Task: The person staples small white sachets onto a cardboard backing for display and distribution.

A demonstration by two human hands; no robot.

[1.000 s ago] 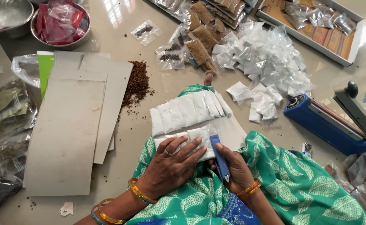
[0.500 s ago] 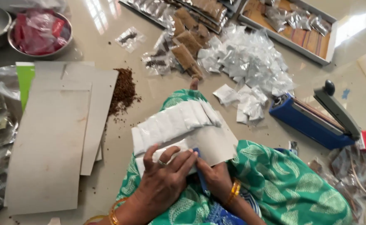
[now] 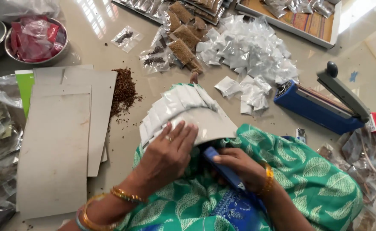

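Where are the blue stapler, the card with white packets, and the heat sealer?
blue stapler (image 3: pixel 222 167), head view, on its blue body.
card with white packets (image 3: pixel 213 124), head view, on its bare grey part.
heat sealer (image 3: pixel 312 109), head view, on its blue base.

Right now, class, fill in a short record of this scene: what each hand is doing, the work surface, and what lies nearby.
left hand: left hand presses flat on a card with white sachets
right hand: right hand grips a blue stapler under the card's edge
surface: beige floor
left side: grey card sheets, brown seed heap
right side: blue heat sealer
far side: clear sachet pile, steel bowl of red packets
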